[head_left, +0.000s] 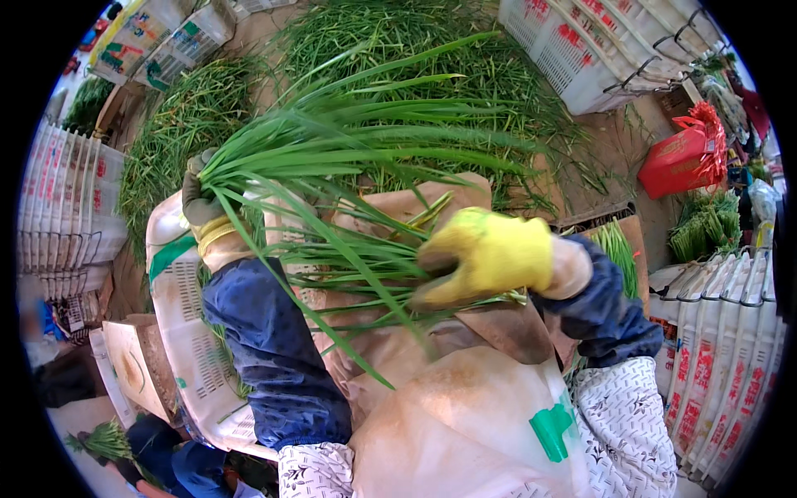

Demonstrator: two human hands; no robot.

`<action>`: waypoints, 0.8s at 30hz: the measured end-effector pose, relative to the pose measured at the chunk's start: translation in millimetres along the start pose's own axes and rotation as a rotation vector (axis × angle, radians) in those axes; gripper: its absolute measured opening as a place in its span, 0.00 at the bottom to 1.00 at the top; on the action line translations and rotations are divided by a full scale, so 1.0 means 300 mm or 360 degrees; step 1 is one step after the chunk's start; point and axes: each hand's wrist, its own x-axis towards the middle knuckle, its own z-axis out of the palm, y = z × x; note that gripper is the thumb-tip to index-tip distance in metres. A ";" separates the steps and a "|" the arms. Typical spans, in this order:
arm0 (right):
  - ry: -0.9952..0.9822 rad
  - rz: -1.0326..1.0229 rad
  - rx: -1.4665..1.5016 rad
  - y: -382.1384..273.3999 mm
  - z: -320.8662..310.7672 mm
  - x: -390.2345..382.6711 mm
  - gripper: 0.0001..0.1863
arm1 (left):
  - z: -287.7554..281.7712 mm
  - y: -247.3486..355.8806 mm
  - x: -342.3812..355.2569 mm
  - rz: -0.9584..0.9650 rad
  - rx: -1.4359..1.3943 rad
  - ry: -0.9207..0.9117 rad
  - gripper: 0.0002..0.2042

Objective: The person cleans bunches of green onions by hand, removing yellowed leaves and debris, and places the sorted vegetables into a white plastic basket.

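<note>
My left hand (199, 195), in a dark grey-green glove with a yellow cuff, is closed round a bunch of green chives (332, 133). The long flat leaves fan out to the right, and several droop across my lap. My right hand (490, 257) wears a yellow glove with brownish fingertips. It reaches over loose chives (349, 257) lying on my lap, thumb and fingers apart; motion blurs it slightly. Pale stem ends show near that hand. A stained whitish apron (448, 398) with a green tape patch covers my lap.
Heaps of chives (423, 50) cover the floor ahead. A white crate (187, 332) stands at my left. White crates are stacked at far left (66, 191), back right (598, 50) and right (722, 357). A red bag (681, 158) and bundled chives (706, 224) sit at the right.
</note>
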 end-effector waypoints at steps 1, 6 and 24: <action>0.0100 -0.0133 -0.0032 0.039 -0.028 -0.042 0.14 | 0.059 -0.006 0.005 0.0212 0.0291 0.0536 0.08; 0.1437 0.0561 0.0609 0.154 -0.223 -0.106 0.14 | -0.023 0.011 0.017 0.0497 0.0564 0.0685 0.07; 0.0687 -0.0800 0.1773 0.156 -0.187 0.006 0.18 | 0.003 0.063 0.060 0.0206 0.0238 0.0229 0.09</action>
